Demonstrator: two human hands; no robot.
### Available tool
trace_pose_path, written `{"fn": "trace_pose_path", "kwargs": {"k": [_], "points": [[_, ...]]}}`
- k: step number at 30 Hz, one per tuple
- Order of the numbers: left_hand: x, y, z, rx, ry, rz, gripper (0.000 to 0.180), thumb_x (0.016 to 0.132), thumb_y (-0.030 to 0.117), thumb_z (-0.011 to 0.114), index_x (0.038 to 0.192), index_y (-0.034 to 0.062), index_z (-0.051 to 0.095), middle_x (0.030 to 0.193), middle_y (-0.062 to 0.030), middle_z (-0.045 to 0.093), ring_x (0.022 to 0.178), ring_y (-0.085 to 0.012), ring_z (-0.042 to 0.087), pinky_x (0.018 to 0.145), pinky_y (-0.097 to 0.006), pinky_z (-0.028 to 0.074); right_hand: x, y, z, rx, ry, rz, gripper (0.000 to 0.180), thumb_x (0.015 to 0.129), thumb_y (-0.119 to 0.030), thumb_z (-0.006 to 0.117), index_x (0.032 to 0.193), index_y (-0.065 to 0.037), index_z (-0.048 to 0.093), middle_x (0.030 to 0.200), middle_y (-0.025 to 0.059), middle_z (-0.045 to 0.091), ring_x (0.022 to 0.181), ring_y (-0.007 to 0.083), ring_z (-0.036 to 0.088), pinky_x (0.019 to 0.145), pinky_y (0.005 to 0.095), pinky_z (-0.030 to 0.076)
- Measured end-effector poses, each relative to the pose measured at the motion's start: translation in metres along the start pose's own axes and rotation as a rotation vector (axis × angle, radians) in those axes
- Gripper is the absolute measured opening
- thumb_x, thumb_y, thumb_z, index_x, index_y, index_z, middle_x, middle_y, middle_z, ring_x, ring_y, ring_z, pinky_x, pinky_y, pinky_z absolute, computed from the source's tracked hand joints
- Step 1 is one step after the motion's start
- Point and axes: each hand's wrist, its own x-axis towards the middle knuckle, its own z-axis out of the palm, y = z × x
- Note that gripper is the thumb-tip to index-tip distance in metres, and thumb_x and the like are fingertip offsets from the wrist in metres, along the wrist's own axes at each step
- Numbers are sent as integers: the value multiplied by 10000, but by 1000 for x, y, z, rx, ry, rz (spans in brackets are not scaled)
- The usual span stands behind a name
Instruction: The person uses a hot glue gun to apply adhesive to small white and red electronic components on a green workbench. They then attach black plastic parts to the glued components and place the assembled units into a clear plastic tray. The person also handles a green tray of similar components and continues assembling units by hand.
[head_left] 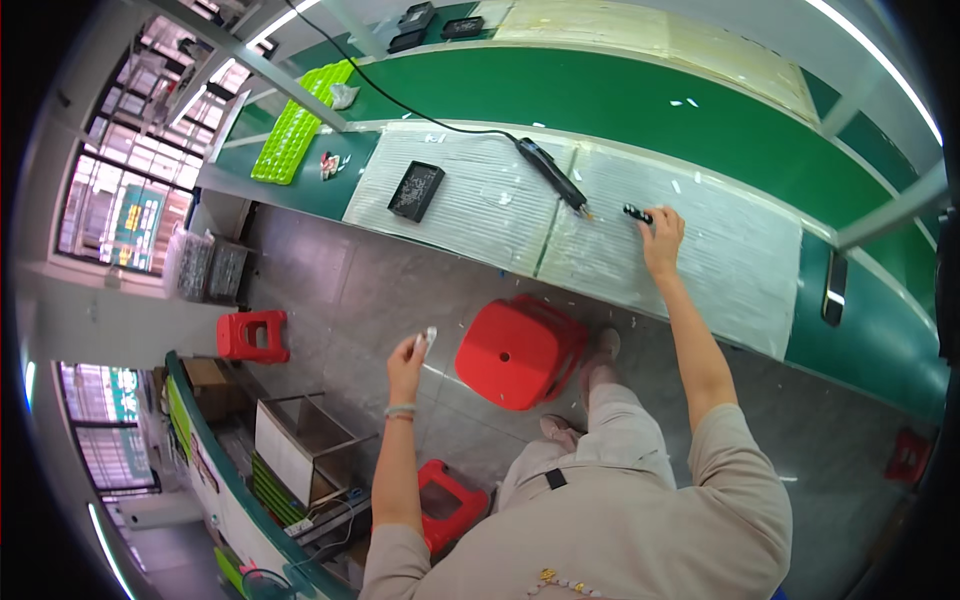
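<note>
My right hand [661,242] reaches over the workbench, its fingertips closed on one end of a small black part [634,212] with light spots. Left of that part lies a black electric screwdriver [552,172], its tip pointing toward my right hand and its cord running up to the upper left. My left hand [404,362] is off the bench, above the floor left of the red stool, pinching a small whitish piece [431,335] too small to make out. Farther left on the bench sits a black box [416,190] with small bits inside, perhaps screws.
Ribbed pale mats [715,255] cover the bench's near side, and a green strip [600,100] with white scraps runs behind. A phone [835,287] lies at the right. Lime-green trays [300,125] stand far left. A red stool [510,355] is against my legs; another red stool [253,336] stands left.
</note>
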Motion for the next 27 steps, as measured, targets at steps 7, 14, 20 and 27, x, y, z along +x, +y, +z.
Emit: {"fn": "trace_pose_path", "kwargs": {"k": [7,14,20,27], "points": [[125,48,127,-246,-48,93,233,862,123,628,1058,-3,627,872,-12,633,723,-66,552,643,-200,442,22,-6,34,-129,-65,13,395,795,-199,676,1131,-34,550,1171,140,504,1119,329,447,944,440,342],[223,84,150,32,-284,354,198,824,133,651,1010,66,667,929,-53,628,794,-139,585,687,-257,474,26,-12,44,-85,36,32,469,846,-206,632,1221,27,474,1261,192,431,1197,344,380,1018,445,276],[304,87,200,-18,-666,683,210,837,154,643,1016,44,637,926,-95,625,769,-197,589,673,-285,490,17,-2,43,-305,267,37,370,880,-152,558,1197,32,503,1251,196,462,1190,342,398,1011,431,291],[329,72,227,-146,-953,801,194,813,155,667,951,20,657,807,-88,635,625,-156,577,587,-268,470,40,-62,64,-535,359,-59,319,845,-101,612,1137,-1,533,1170,147,523,1127,303,455,966,384,349]]}}
